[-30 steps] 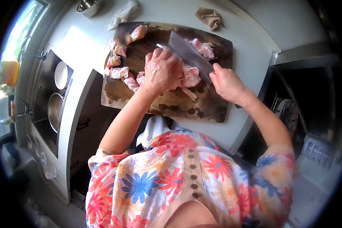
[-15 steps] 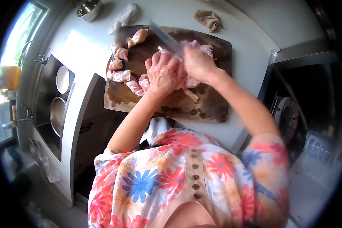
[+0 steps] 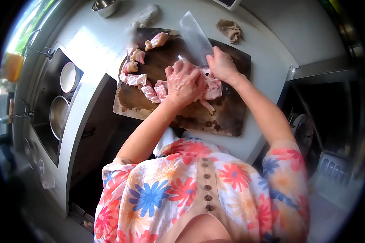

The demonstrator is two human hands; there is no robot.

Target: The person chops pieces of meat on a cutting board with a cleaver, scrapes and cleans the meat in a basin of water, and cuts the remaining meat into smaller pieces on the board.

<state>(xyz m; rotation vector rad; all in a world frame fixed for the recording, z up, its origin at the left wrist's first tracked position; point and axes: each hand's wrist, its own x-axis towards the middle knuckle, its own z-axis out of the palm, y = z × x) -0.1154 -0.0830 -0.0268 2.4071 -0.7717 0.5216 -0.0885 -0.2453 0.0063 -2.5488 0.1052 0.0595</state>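
Observation:
My left hand (image 3: 185, 84) grips a large pale pink piece of raw meat (image 3: 213, 87) on the dark, stained cutting board (image 3: 227, 117). A wide cleaver (image 3: 195, 37) is in my right hand (image 3: 222, 66), its blade slanting toward the far side of the board, just beyond my left hand. The blade hides part of the meat behind it. Several cut chunks of meat (image 3: 137, 79) lie in a curve along the board's left side, and one chunk (image 3: 157, 41) sits near its far left corner.
A crumpled brown cloth (image 3: 230, 30) and a whitish cloth (image 3: 146, 15) lie beyond the board. A metal bowl (image 3: 105, 7) stands at the far left of the counter (image 3: 263, 48). On the left, the sink (image 3: 44, 117) holds a white bowl (image 3: 70, 77) and a metal pan (image 3: 59, 115).
The cleaver first swung left over the meat beside my left hand, then its blade came back toward the board's far edge. My left hand stays on the meat. The view has shifted slightly.

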